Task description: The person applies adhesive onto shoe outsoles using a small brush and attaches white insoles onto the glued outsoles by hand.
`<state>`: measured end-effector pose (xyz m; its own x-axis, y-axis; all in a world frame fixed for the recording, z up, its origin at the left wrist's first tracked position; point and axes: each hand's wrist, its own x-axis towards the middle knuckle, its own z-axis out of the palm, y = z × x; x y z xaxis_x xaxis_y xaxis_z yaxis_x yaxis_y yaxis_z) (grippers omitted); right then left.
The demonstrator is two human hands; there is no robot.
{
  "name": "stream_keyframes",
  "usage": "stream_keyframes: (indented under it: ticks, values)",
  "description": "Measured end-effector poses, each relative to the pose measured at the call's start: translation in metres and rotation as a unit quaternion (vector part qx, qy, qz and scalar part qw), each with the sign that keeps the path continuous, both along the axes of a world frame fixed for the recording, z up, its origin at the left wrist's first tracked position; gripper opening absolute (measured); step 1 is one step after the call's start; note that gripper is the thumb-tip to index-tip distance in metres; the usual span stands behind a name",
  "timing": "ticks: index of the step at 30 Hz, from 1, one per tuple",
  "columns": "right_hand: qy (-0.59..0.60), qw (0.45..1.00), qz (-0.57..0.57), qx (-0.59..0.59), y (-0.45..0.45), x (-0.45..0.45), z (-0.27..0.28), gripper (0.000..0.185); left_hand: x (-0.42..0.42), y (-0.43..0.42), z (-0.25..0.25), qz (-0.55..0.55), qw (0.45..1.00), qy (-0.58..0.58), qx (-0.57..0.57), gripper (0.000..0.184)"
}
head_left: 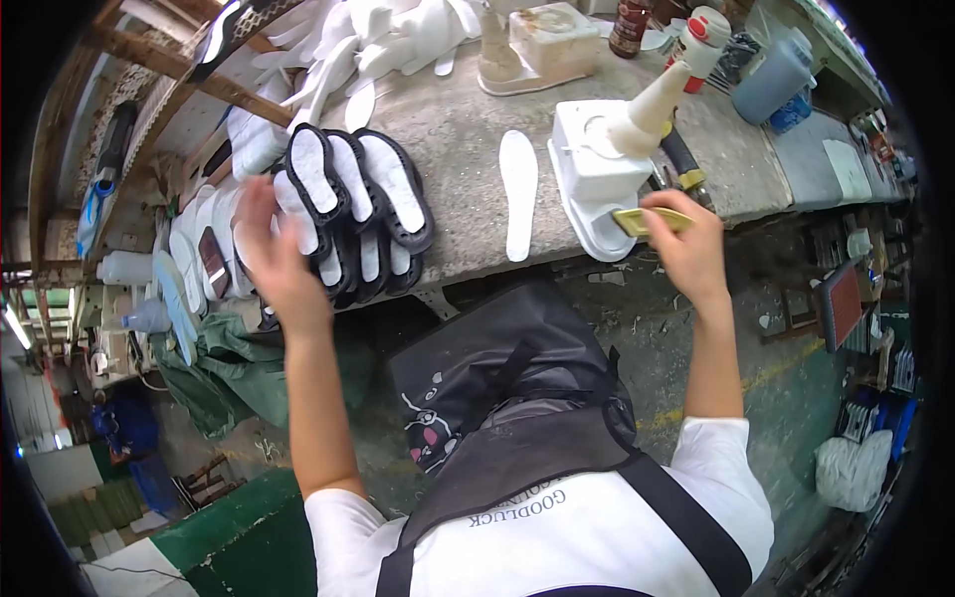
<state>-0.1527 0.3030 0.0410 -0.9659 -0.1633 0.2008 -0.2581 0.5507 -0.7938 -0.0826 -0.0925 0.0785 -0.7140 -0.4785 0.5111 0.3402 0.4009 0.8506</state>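
Note:
My right hand [686, 249] is closed on a flat yellowish tool [652, 221], held over the front foot of a white box-shaped glue pot [602, 174] with a cone-shaped spout. To the left of the pot a single white insole [518, 194] lies on the bench. My left hand [274, 261], blurred by motion, has its fingers apart over the left part of the bench. It is nearest to a stack of black-rimmed shoe pieces with white insoles [396, 189] and a row of white insoles [204, 234].
A second glue pot [552, 45] stands farther back. Loose white insoles [388, 35] are heaped at the back left. At the back right are a red-and-white bottle [699, 45], a brown jar [631, 28], a grey bottle [774, 78] and black-and-yellow handled tools [682, 159].

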Motion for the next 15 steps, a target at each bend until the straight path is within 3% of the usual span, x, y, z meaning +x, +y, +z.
stream_keyframes:
  ticks: [2,4,5,6,7,9,12,13,15]
  values:
    - [0.061,0.986,0.086,0.129,-0.007,-0.026,-0.027,0.014,0.006,0.046,-0.017,-0.114,0.979,-0.084,-0.149,0.052]
    - [0.012,0.984,0.074,0.162,-0.016,-0.031,-0.02,0.017,-0.001,0.082,-0.038,-0.223,0.932,-0.139,-0.25,0.056]
    - [0.014,0.991,0.059,0.118,-0.011,-0.034,-0.015,0.021,-0.007,0.099,-0.046,-0.225,0.914,-0.152,-0.302,0.062]
    - [-0.004,0.998,-0.041,0.055,-0.007,-0.033,0.009,0.025,-0.013,0.111,-0.057,-0.247,0.901,-0.188,-0.302,0.073]
    - [0.073,0.986,-0.147,-0.023,-0.003,-0.036,0.024,0.03,-0.019,0.121,-0.07,-0.237,0.883,-0.199,-0.354,0.078]
    - [0.243,0.94,-0.151,-0.185,0.014,-0.064,0.038,0.032,-0.032,0.13,-0.103,-0.222,0.839,-0.213,-0.448,0.089]
    - [0.381,0.921,-0.065,0.043,0.0,-0.121,0.022,0.034,-0.036,0.128,-0.127,-0.203,0.783,-0.213,-0.548,0.086]
    - [0.278,0.959,-0.054,0.006,0.004,-0.12,0.016,0.034,-0.036,0.128,-0.121,-0.204,0.817,-0.203,-0.5,0.066]
    - [0.069,0.995,-0.015,-0.071,0.011,-0.118,0.01,0.034,-0.039,0.112,-0.117,-0.244,0.824,-0.222,-0.46,0.052]
